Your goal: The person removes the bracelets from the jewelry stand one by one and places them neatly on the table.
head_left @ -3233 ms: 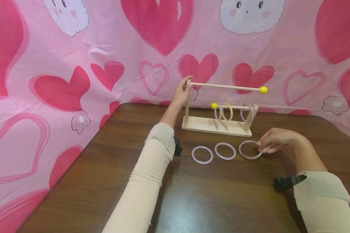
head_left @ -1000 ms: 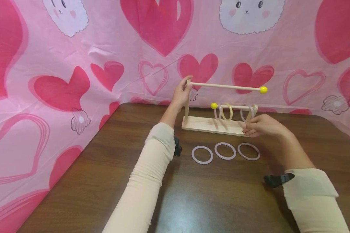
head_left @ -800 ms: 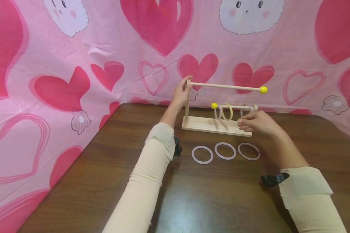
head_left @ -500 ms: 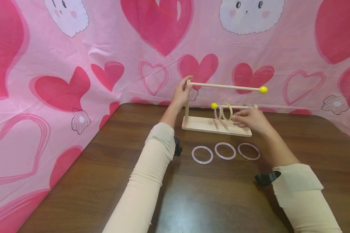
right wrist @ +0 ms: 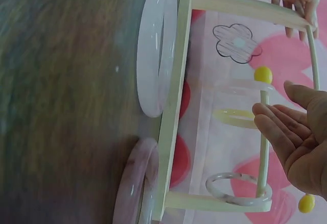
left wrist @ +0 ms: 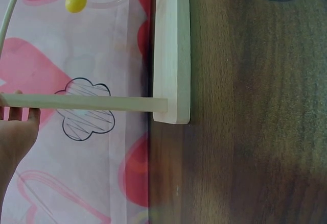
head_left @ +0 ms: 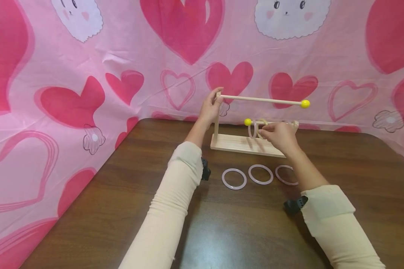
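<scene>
A wooden rack [head_left: 249, 145] stands at the table's far side, with a top rod [head_left: 260, 99] and a lower rod [right wrist: 263, 142], each tipped with a yellow ball. My left hand [head_left: 210, 106] grips the top of its upright post [left wrist: 82, 102]. A yellowish ring [right wrist: 235, 118] and clear rings hang on the lower rod. My right hand [head_left: 263, 129] is at the yellowish ring; its fingers [right wrist: 278, 124] lie straight, their tips just short of it, holding nothing. Three pale pink rings [head_left: 233, 178] [head_left: 260, 174] [head_left: 284, 175] lie in a row before the rack.
The dark wooden table [head_left: 121, 194] is backed on the far and left sides by a pink cloth with hearts [head_left: 87, 74]. My right forearm [head_left: 306, 172] crosses over the rightmost ring on the table. Black wrist straps show on both sleeves.
My right hand has left the rightmost ring on the table, risen to the rack and slid left along the lower rod to the yellowish ring. My left hand has stayed on the post.
</scene>
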A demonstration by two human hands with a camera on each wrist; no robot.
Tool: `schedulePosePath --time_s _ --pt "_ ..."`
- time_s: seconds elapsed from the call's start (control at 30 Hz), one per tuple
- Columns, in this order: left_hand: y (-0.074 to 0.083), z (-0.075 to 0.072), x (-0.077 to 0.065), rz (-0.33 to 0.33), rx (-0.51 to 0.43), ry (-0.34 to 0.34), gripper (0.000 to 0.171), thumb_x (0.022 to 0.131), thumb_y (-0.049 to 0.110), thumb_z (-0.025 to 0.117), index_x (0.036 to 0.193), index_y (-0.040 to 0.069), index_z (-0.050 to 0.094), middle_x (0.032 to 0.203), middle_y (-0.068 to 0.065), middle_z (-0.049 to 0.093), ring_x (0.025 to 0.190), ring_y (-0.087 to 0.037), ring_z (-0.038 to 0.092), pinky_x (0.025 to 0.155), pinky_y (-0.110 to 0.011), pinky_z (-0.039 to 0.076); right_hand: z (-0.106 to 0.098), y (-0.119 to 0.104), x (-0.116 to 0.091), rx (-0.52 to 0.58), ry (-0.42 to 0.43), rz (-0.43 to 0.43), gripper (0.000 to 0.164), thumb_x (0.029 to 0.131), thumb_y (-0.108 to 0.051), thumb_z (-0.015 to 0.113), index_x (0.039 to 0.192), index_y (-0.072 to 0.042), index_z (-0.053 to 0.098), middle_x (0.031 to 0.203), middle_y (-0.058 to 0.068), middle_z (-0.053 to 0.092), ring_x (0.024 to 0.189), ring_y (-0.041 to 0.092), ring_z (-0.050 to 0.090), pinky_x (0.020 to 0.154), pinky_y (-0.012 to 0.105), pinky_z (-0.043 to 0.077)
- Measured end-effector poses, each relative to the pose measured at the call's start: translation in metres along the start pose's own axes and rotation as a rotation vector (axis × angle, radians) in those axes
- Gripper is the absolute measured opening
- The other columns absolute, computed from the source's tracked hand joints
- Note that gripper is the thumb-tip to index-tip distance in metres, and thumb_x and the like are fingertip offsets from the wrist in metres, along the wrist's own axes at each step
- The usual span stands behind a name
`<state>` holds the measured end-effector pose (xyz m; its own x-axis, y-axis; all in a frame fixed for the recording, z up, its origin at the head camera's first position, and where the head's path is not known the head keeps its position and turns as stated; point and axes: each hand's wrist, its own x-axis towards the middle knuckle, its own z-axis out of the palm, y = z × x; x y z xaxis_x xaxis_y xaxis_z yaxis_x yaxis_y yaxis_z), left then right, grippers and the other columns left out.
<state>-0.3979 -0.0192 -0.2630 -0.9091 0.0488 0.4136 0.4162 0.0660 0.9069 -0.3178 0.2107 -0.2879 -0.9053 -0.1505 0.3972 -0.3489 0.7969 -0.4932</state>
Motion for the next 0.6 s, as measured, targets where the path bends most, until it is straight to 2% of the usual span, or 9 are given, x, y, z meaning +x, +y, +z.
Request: schedulePosePath --time_s 0.17,0.23,0.37,0.6 --pt "0.001 0.0 0.0 -0.012 0.004 0.001 0.038 0.095 0.011 0.049 0.133 0.013 0.049 0.139 -0.003 0.045 0.123 -0.017 0.044 0.1 -0.031 0.036 0.006 -0.001 0.003 -0.038 0.031 0.001 0.028 0.086 -0.021 0.065 0.095 0.006 0.07 0.077 0.016 0.069 0.069 0.028 0.066 0.062 0.038 0.05" --pt "0.001 -0.001 0.0 -0.024 0.003 -0.002 0.038 0.095 0.012 0.049 0.133 0.015 0.048 0.139 -0.002 0.045 0.124 -0.016 0.044 0.1 -0.031 0.036 0.009 -0.002 0.005 -0.07 0.043 -0.006 0.027 0.085 -0.021 0.066 0.093 0.004 0.071 0.078 0.014 0.069 0.073 0.028 0.065 0.066 0.039 0.048" --pt "0.002 -0.001 0.0 -0.046 -0.016 -0.01 0.039 0.094 0.013 0.049 0.133 0.017 0.048 0.14 -0.001 0.044 0.125 -0.016 0.042 0.102 -0.03 0.034 0.014 -0.003 0.007 -0.107 0.039 0.003 0.026 0.086 -0.022 0.064 0.094 0.002 0.071 0.083 0.015 0.069 0.077 0.03 0.064 0.07 0.043 0.045" --pt "0.002 0.0 0.0 -0.05 -0.025 -0.013 0.039 0.094 0.013 0.05 0.133 0.016 0.048 0.14 0.0 0.044 0.126 -0.015 0.041 0.102 -0.029 0.033 0.02 -0.006 0.009 -0.095 0.004 0.042 0.026 0.086 -0.022 0.064 0.094 0.002 0.071 0.088 0.015 0.069 0.075 0.027 0.062 0.065 0.042 0.047"
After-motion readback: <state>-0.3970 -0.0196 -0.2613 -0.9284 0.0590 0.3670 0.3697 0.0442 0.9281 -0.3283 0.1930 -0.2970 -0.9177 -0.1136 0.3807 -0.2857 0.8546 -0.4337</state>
